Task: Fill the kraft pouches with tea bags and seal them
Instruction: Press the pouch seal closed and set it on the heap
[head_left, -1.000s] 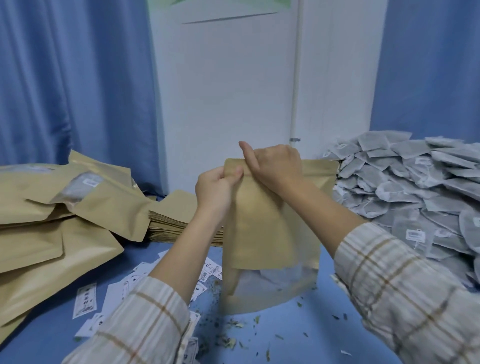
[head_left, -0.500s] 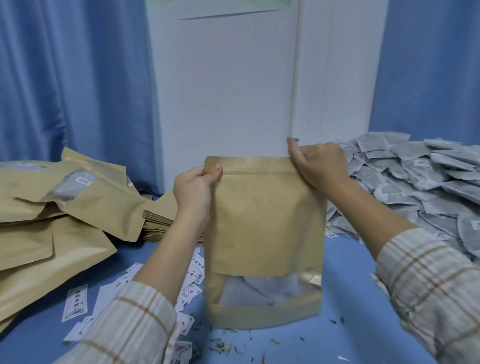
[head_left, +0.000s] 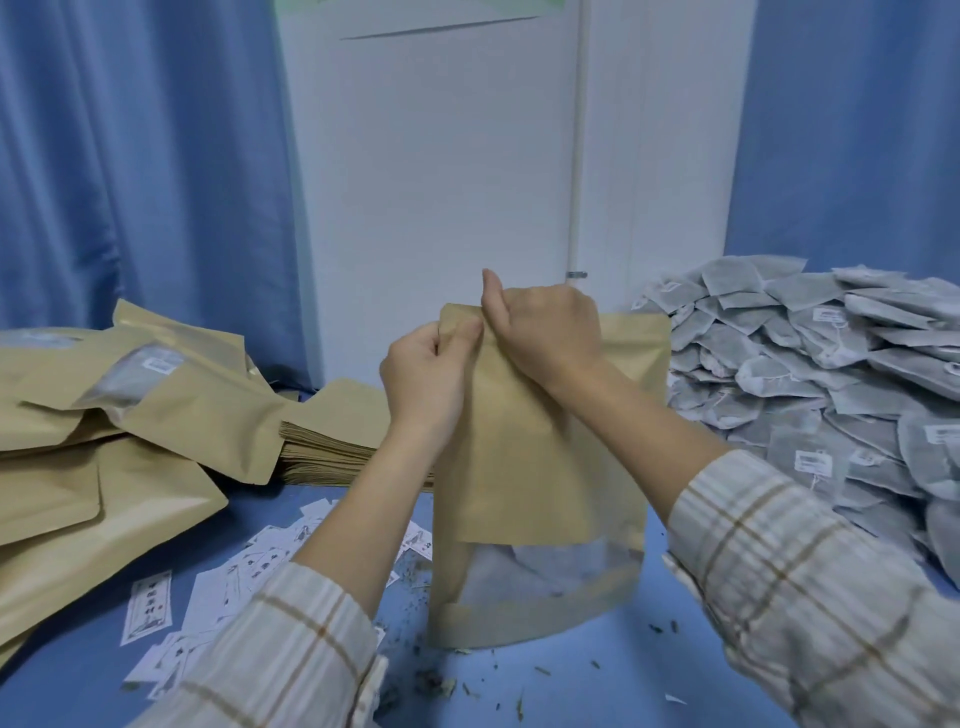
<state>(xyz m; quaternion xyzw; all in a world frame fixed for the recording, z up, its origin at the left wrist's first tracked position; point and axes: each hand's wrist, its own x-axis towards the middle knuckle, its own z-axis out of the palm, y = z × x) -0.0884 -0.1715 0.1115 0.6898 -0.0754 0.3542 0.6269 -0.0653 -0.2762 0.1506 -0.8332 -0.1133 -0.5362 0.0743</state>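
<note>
A kraft pouch (head_left: 540, 467) stands upright on the blue counter (head_left: 597, 675) at centre, tea bags showing through its clear lower window. The left hand (head_left: 423, 374) pinches the pouch's top edge near its left corner, and the right hand (head_left: 543, 332) grips the same edge just beside it, thumb raised.

To the left, filled pouches (head_left: 104, 415) lie heaped, reaching the near left edge; a flat stack of empty pouches (head_left: 337, 447) sits behind the left forearm. Small paper labels (head_left: 218, 597) are scattered on the near left counter; their print is too small to read. A large pile of tea bags (head_left: 831, 389) fills the right side, close to the right sleeve (head_left: 810, 597), some bearing tags with unreadable print. Loose tea crumbs (head_left: 441, 686) dot the bare counter in front of the pouch. Blue curtains (head_left: 130, 182) and a white door (head_left: 441, 182) close off the far side.
</note>
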